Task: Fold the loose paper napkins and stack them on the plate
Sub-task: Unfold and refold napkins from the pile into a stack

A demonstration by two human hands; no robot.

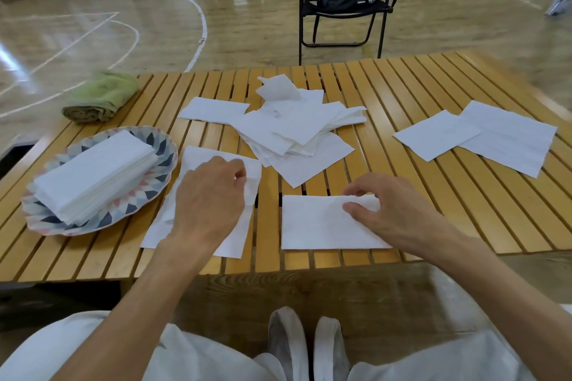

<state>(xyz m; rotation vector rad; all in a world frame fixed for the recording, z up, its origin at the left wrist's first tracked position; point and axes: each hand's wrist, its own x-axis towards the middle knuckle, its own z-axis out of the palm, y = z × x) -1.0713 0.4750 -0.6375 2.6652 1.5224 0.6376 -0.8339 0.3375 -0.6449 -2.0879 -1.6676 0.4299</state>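
On the slatted wooden table (402, 96), a loose heap (297, 124) of thin, soft white napkins lay mid-table, far of both hands. At left the patterned plate (161, 139) carried a neat stack (93, 176) of folded ones. The folded napkin (322, 223) lay near, long axis left to right, its right end under the right hand (393, 210), thumb and fingers pinching its far corner. The left hand (207, 204) pinched a crumpled sheet (198, 158) just right of the plate.
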